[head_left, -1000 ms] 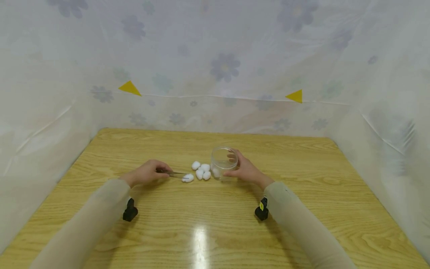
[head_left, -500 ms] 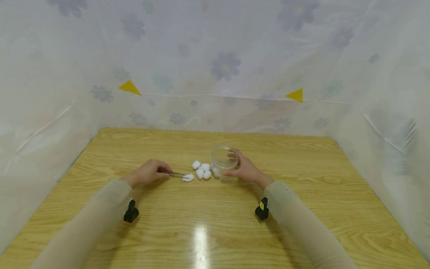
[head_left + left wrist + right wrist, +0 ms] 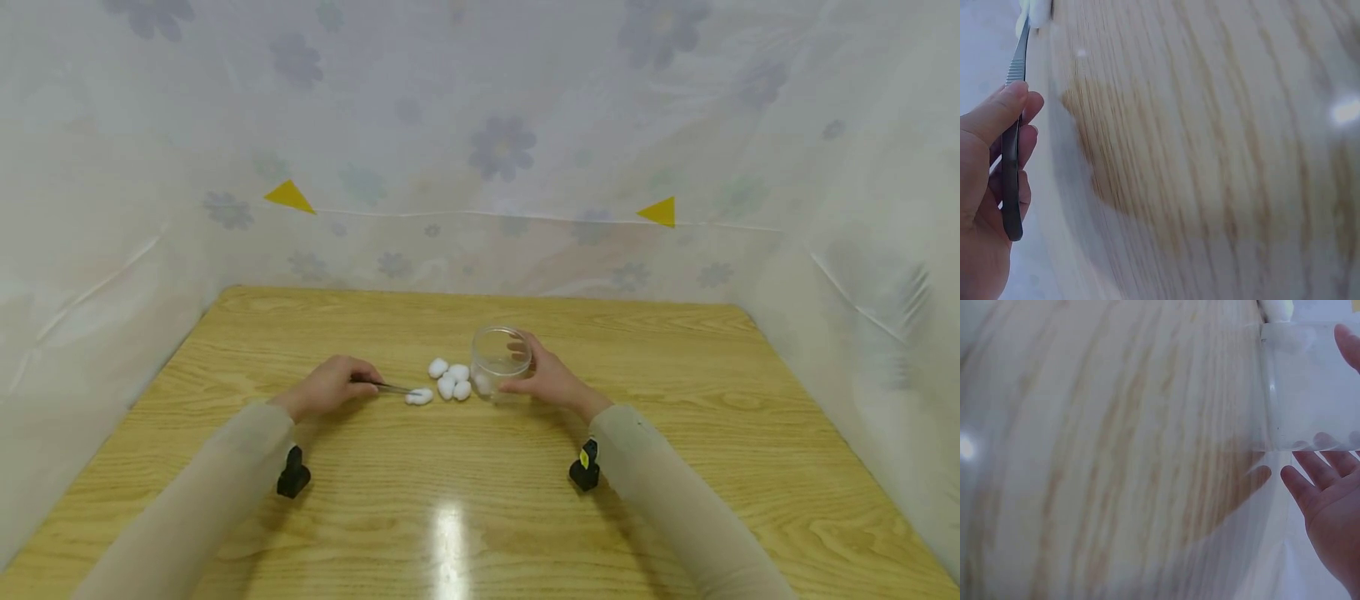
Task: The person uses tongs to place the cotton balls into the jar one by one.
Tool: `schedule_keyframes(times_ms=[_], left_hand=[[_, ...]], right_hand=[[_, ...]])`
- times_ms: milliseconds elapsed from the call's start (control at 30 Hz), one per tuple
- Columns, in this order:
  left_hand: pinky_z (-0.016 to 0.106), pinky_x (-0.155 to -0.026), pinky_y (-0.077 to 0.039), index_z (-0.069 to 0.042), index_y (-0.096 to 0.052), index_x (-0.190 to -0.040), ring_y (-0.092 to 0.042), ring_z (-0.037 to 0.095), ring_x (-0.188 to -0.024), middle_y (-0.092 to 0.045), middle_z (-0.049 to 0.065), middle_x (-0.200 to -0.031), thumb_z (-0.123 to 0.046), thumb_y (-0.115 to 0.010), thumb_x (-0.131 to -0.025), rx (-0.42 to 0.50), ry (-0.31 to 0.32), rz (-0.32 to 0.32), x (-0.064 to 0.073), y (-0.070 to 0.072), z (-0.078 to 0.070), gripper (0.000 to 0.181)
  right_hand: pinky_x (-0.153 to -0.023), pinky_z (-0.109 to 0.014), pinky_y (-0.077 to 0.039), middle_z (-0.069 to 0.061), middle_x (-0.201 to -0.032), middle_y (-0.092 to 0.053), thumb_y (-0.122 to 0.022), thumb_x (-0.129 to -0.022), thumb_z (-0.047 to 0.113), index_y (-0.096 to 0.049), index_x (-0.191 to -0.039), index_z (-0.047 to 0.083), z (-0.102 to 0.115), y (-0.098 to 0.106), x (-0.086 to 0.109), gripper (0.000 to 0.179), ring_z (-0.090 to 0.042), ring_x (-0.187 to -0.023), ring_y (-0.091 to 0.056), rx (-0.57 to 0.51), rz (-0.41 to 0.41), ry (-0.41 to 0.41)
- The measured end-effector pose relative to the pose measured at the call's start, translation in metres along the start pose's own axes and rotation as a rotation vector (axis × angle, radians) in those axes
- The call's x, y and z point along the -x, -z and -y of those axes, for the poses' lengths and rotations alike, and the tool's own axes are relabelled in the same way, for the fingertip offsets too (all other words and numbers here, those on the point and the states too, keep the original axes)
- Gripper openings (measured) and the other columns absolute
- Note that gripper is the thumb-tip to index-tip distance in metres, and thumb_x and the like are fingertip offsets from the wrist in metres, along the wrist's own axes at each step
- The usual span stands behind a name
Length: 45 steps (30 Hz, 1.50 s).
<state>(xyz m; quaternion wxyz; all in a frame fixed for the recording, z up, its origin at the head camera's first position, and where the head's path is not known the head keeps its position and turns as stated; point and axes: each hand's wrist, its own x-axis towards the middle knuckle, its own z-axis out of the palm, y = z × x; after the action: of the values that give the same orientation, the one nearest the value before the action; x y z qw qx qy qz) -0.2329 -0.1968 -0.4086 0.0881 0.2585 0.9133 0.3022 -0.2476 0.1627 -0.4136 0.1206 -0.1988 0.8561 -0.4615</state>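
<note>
Presently, head view: white cotton ball is lying left of centre, likely light, soft, best pinched mid-body. Left hand is holding tweezers; tips, apart half a second ago, are now meeting over it. Right hand is gripping clear jar.

Left wrist: fingers are clamping tweezers, upper left.

Right wrist: fingers are bracketing jar, upper right.
</note>
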Motion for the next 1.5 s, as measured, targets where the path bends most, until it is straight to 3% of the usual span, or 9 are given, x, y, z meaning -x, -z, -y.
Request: schedule_keyframes(times_ms=[267,433,900,1500], left_hand=[[0.034,-0.074,-0.049,-0.006,-0.069,-0.103,-0.061,0.015,-0.083,-0.069,0.005,-0.093,-0.013,-0.061,-0.091,0.031,0.028,-0.017,0.002,0.003,-0.002,0.016],[0.035,-0.073,-0.050,-0.004,-0.068,-0.104,-0.062,0.018,-0.083,-0.068,0.008,-0.092,-0.013,-0.060,-0.091,0.029,0.008,-0.046,0.001,0.007,-0.005,0.018],[0.034,-0.072,-0.049,-0.002,-0.067,-0.104,-0.062,0.027,-0.084,-0.067,0.015,-0.093,-0.012,-0.059,-0.092,0.053,-0.018,-0.062,-0.006,0.020,-0.019,0.018],[0.034,-0.071,-0.048,-0.003,-0.067,-0.107,-0.061,0.032,-0.086,-0.066,0.018,-0.096,-0.014,-0.058,-0.093,0.055,0.012,-0.096,-0.017,0.030,-0.032,0.020]], right_hand=[[-0.105,-0.050,-0.035,-0.017,-0.148,-0.034,-0.076,-0.079,0.024,-0.020,-0.148,0.014,0.001,0.001,0.002,0.090,-0.035,-0.135,-0.036,0.014,-0.003,-0.009],[-0.105,-0.050,-0.036,-0.018,-0.148,-0.033,-0.076,-0.079,0.024,-0.019,-0.148,0.012,0.000,0.001,0.001,0.090,-0.036,-0.134,-0.036,0.015,-0.001,-0.003],[-0.104,-0.052,-0.035,-0.023,-0.147,-0.033,-0.075,-0.081,0.019,-0.019,-0.148,0.012,0.005,0.000,0.003,0.088,-0.038,-0.133,-0.037,0.021,-0.009,0.006],[-0.104,-0.050,-0.036,-0.022,-0.146,-0.035,-0.075,-0.081,0.018,-0.020,-0.148,0.012,0.004,-0.001,0.002,0.087,-0.038,-0.132,-0.039,0.039,-0.019,-0.001]])
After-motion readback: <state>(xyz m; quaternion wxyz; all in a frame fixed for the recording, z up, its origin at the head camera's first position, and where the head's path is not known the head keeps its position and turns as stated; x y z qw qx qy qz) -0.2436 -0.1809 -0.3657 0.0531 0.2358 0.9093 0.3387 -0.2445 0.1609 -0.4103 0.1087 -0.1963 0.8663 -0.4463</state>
